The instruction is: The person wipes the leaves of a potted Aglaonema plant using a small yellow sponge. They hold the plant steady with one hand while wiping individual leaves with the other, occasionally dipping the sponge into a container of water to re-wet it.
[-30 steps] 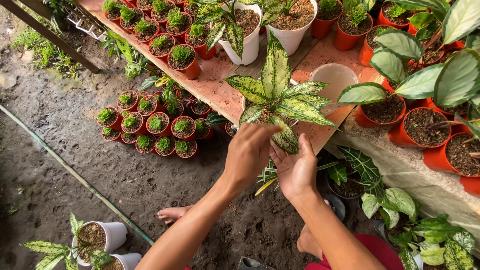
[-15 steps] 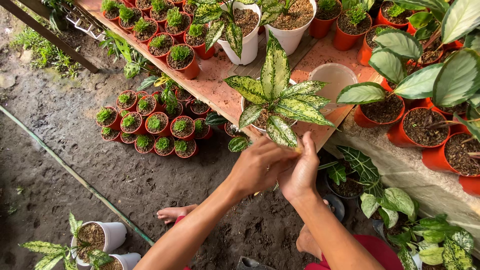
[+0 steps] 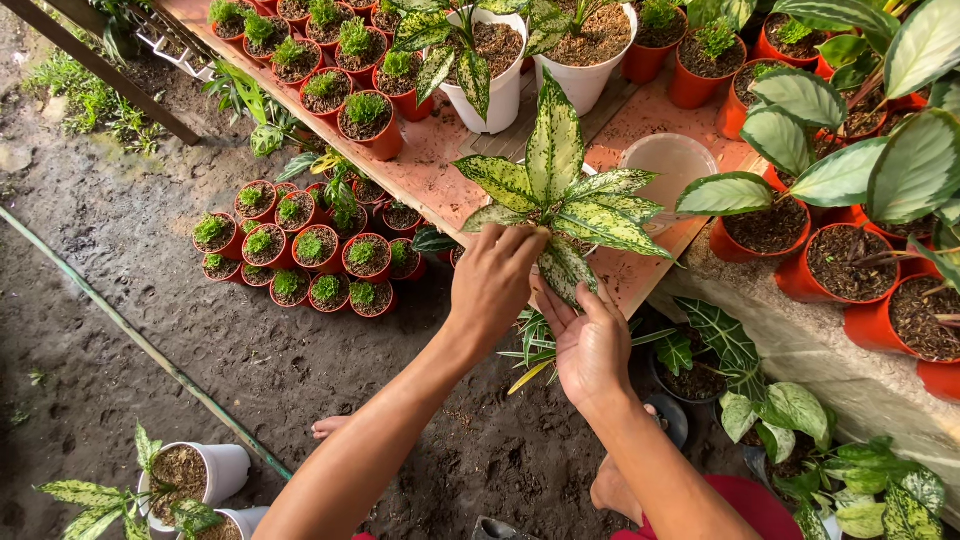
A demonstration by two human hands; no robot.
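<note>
Plant (image 3: 560, 195) at my fingers (image 3: 515, 245): cream leaves speckled green. Small pots (image 3: 365, 270) red; big pots (image 3: 500, 95) white; surface (image 3: 430, 170) pinkish.

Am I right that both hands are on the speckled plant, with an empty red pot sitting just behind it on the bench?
Not quite. Both the left hand and right hand are on the speckled plant, but the empty pot behind it on the bench is translucent white, not red, as the head view shows.

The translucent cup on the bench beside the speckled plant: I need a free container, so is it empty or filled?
Empty: the translucent cup stands upright, and its pale bare bottom shows, with no soil or plant inside.
</note>
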